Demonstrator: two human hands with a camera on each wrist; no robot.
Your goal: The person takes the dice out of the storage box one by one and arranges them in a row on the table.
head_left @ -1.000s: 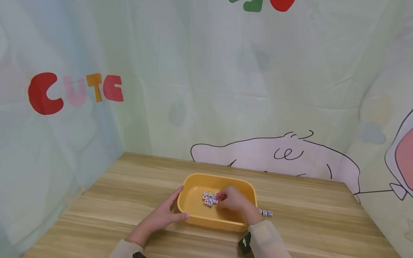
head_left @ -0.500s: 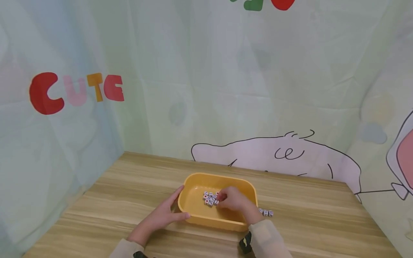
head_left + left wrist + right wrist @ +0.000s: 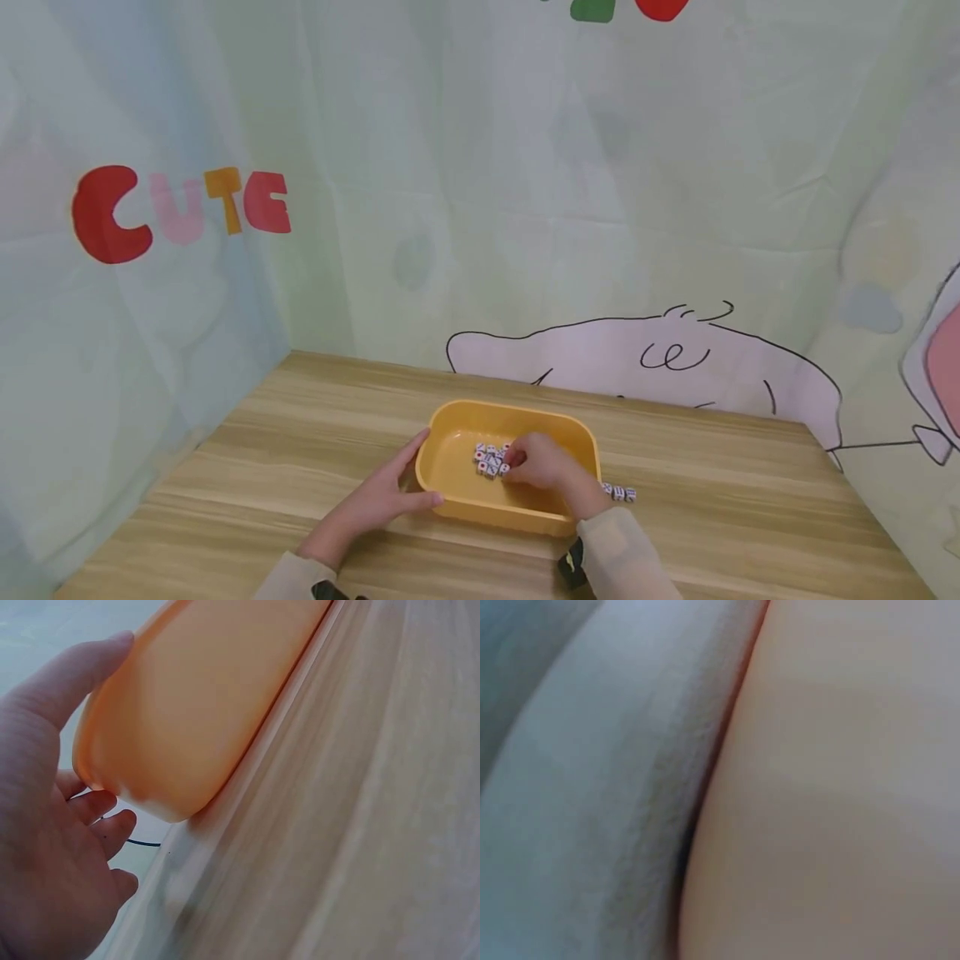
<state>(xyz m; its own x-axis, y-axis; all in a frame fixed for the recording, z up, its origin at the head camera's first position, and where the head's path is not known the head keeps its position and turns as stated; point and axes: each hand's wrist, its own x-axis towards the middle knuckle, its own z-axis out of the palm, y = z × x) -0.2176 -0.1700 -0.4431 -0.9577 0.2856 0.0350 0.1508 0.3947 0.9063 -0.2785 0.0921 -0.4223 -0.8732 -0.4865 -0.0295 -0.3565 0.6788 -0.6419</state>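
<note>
A yellow plastic tub point(image 3: 495, 518) rests on the wooden table in the head view. My left hand point(image 3: 378, 500) holds its left end, thumb along the near rim and fingers round the far side. The left wrist view shows that thumb over the tub's rim point(image 3: 112, 690) and the other fingers bent below. Several white dice point(image 3: 489, 463) with red and dark pips sit bunched on the tub's floor. My right hand point(image 3: 542, 462) reaches inside, its bent fingers pinching at the bunch's right edge, where the hand hides part of the dice.
More dice point(image 3: 618, 492) stand in a short row on the wooden table point(image 3: 712, 517), just outside the tub's right end. Printed cloth point(image 3: 525, 208) hangs behind and at both sides. The right wrist view is filled by a pale sleeve point(image 3: 607, 787) and a blurred surface.
Both hands keep their places at the tub, and the dice show hardly any shift. The whole head view has drifted slightly.
</note>
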